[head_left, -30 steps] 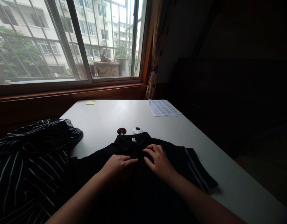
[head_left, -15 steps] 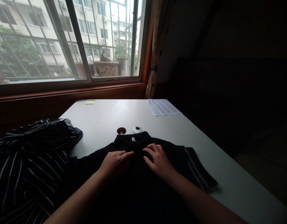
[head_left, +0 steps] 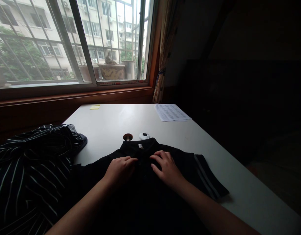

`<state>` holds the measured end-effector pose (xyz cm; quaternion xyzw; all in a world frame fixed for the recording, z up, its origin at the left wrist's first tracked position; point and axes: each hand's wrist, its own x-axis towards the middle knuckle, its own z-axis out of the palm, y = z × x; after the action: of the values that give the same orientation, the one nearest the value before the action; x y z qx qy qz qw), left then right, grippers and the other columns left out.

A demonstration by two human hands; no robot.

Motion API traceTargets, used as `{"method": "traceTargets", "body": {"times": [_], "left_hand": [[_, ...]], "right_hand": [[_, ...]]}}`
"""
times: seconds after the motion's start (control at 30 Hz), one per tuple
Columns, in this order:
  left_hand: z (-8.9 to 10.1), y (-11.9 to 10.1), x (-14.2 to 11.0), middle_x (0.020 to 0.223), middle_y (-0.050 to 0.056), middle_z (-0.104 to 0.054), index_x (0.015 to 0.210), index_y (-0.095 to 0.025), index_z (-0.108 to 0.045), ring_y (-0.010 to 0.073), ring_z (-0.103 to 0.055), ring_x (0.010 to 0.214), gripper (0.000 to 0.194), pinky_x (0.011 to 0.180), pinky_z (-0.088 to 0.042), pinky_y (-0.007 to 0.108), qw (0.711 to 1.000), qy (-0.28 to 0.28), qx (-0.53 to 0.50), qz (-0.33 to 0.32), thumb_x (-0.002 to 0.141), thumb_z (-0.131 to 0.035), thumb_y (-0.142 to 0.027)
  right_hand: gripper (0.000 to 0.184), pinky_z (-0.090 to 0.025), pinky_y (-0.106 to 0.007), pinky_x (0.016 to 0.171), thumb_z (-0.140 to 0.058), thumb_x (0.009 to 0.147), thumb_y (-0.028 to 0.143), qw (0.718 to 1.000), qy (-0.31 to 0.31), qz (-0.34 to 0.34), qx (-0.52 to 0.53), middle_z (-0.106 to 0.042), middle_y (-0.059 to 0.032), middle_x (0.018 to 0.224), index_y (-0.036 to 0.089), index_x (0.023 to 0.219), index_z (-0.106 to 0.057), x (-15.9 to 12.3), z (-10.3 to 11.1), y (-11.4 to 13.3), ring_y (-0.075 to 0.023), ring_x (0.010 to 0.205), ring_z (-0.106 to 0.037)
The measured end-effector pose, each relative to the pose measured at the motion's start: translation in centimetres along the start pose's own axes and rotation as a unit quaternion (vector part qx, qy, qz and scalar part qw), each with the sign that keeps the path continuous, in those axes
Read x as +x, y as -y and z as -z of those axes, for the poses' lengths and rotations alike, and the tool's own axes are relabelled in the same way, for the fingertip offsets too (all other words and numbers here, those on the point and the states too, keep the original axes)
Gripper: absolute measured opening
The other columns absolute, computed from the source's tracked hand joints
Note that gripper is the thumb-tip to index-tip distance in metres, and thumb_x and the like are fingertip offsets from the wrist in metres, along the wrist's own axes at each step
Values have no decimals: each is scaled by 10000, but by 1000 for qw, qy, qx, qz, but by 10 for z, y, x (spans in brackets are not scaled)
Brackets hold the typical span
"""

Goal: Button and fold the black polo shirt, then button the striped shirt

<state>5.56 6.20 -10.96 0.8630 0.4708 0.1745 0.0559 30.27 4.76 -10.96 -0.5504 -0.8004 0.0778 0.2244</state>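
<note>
- The black shirt (head_left: 145,199) lies spread on the near part of the tabletop (head_left: 108,120), its collar (head_left: 129,148) pointing away from the person and a small white label (head_left: 140,146) showing inside the neck.
- Both hands rest over the upper front of the shirt, below the collar, with a narrow gap between them.
- The left hand (head_left: 119,170) is curled, forefinger reaching toward the middle of the front; whether it pinches any cloth cannot be told.
- The right hand (head_left: 168,168) is loosely bent, thumb and forefinger apart, with nothing seen between them.
- The short sleeve (head_left: 210,179) at right lies flat, with grey bands near its hem.
- At left, a dark garment with white stripes (head_left: 30,176) sits in a crumpled heap.
- Just beyond the collar are a round hole (head_left: 127,137) and, beside it, a white ring (head_left: 144,135).
- Farther back lie printed sheets (head_left: 172,112) at right and a yellow note (head_left: 94,106) at left.
- Behind stands a barred window (head_left: 96,76), a curtain (head_left: 159,85) gathered at its right.
</note>
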Motion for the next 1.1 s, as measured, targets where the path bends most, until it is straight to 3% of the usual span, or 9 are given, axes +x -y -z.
{"method": "traceTargets", "body": {"times": [1.1], "left_hand": [[2,-3,1,952,30,-721,1219,-284,-656,213,-700,816,382,662,-519,277,1000,9,11,0,873,-546,-165]], "right_hand": [[261,-446,-456,976,-599,901,271,1000,3,-3,10,-578,-60,1189,299,1158,-640,0,2,2,-277,1133,-493]]}}
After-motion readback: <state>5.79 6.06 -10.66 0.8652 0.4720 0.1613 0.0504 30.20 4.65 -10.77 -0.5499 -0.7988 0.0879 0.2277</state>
